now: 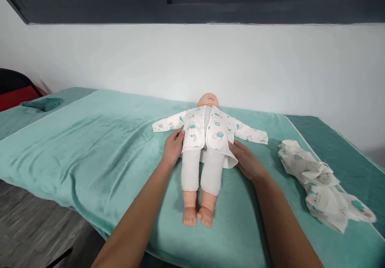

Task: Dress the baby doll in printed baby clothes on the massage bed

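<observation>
A baby doll [207,99] lies on its back, feet toward me, wearing white leggings [190,170] and a white printed baby jacket [221,134]. The jacket hangs unfastened down the front, with both sleeves spread sideways. At the doll's waist, my left hand [173,147] is closed on the jacket's side edge, its fingertips partly hidden. On the opposite side my right hand [247,160] grips the other edge, thumb over the cloth and the fingers partly out of sight. The back hem shows below the front panels, and the doll's feet are bare.
Crumpled white printed baby clothing [321,184] lies to the right. Beneath everything is a wrinkled green blanket [99,140] over a bed against a white wall [126,59]. A dark window frame [192,13] runs above. Something red and black [16,91] stands at far left.
</observation>
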The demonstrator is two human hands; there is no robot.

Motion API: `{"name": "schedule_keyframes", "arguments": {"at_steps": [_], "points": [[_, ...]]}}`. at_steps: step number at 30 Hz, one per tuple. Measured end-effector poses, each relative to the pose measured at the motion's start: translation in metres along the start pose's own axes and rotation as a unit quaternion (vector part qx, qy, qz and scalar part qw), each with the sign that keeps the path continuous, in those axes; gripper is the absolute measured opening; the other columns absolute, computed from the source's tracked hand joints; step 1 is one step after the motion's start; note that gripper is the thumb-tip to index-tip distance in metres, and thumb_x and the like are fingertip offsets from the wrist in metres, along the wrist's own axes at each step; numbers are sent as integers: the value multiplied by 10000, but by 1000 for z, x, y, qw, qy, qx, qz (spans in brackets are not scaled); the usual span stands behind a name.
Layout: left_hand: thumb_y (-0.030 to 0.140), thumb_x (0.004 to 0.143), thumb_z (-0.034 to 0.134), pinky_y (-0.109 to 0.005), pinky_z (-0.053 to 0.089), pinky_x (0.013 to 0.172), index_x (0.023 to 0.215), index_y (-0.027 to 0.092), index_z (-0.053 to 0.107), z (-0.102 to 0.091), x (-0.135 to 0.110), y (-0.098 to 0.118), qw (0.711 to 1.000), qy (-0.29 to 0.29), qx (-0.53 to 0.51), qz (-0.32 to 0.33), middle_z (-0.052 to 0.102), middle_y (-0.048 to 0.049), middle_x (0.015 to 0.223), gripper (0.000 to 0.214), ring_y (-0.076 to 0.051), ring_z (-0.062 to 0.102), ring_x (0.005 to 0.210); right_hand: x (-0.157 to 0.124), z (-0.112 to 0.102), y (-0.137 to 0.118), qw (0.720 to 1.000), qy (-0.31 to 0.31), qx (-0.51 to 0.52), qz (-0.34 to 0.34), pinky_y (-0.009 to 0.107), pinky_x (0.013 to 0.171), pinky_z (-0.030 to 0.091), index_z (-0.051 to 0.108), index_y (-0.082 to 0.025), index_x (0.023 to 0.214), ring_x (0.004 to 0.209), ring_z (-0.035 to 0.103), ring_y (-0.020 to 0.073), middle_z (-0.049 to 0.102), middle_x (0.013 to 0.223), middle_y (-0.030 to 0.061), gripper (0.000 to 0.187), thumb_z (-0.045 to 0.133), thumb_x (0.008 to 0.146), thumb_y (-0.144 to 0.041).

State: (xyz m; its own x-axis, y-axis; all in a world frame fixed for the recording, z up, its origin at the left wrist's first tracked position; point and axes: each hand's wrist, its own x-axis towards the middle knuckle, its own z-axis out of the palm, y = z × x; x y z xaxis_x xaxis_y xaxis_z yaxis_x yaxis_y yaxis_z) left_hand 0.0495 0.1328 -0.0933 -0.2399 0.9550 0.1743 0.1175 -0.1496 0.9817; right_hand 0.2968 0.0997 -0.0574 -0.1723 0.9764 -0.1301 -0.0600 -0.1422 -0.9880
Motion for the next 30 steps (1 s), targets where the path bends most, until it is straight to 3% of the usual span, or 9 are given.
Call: {"name": "schedule_keyframes", "arguments": {"at_steps": [5, 10, 15, 18, 20, 22, 24, 27, 30], "points": [[433, 886, 570, -317, 477, 832, 967, 185, 732, -10, -8, -3, 998, 45, 34, -7, 728, -43, 929, 308, -202, 626, 865, -12, -10, -5, 997, -26, -30, 63, 337, 574, 591, 620, -250, 1265, 786, 709, 228, 755, 1083, 62, 487, 699, 851, -494], [421, 905, 536, -303, 458, 767, 907, 199, 708, -14, -20, 2, 992, 76, 105, 6, 705, -26, 834, 281, -192, 605, 793, -30, -14, -2, 996, 45, -34, 72, 310, 539, 562, 603, -216, 1243, 640, 702, 212, 742, 808, 48, 471, 678, 866, -489], [392, 913, 516, -286, 435, 683, 873, 202, 684, -17, -28, 5, 985, 94, 146, 19, 679, -11, 792, 257, -173, 572, 728, -56, -12, 14, 984, 174, -21, 0, 291, 533, 530, 570, -207, 1225, 564, 647, 179, 690, 699, 15, 492, 676, 852, -510], [384, 922, 511, -287, 452, 694, 927, 198, 682, -19, -32, 2, 985, 90, 144, 38, 676, -17, 828, 253, -175, 584, 751, -69, -12, 28, 959, 258, -81, -88, 338, 628, 554, 593, -197, 1157, 654, 662, 196, 697, 791, 41, 424, 648, 859, -493], [376, 930, 511, -308, 479, 752, 988, 197, 679, -20, -34, 1, 982, 82, 147, 83, 672, -35, 893, 253, -187, 604, 813, -75, -17, 35, 909, 329, -195, -168, 402, 793, 561, 614, -189, 1092, 835, 684, 230, 708, 932, 89, 316, 600, 884, -426], [358, 944, 509, -344, 497, 833, 1053, 204, 676, -19, -37, 1, 972, 65, 160, 158, 660, -61, 991, 252, -206, 616, 920, -82, -29, 37, 822, 377, -347, -247, 462, 959, 505, 625, -180, 1069, 1048, 653, 269, 697, 1087, 138, 251, 548, 900, -348], [333, 959, 505, -388, 492, 926, 1104, 217, 675, -19, -40, 3, 953, 35, 181, 240, 642, -85, 1091, 252, -227, 602, 1047, -90, -47, 33, 729, 391, -484, -283, 501, 1044, 440, 629, -170, 1092, 1182, 593, 303, 669, 1204, 169, 254, 516, 902, -296], [300, 974, 501, -448, 448, 1045, 1170, 229, 668, -19, -44, 6, 920, -15, 211, 330, 625, -102, 1228, 267, -245, 560, 1188, -101, -76, 19, 635, 409, -615, -225, 539, 1076, 383, 614, -148, 1175, 1234, 549, 348, 627, 1310, 190, 324, 507, 906, -292], [288, 982, 497, -471, 429, 1080, 1209, 238, 656, -19, -44, 7, 899, -55, 223, 372, 612, -94, 1336, 281, -244, 545, 1255, -109, -100, 4, 608, 420, -666, -101, 534, 1012, 414, 579, -130, 1262, 1212, 544, 380, 603, 1338, 207, 421, 499, 926, -370]]}}
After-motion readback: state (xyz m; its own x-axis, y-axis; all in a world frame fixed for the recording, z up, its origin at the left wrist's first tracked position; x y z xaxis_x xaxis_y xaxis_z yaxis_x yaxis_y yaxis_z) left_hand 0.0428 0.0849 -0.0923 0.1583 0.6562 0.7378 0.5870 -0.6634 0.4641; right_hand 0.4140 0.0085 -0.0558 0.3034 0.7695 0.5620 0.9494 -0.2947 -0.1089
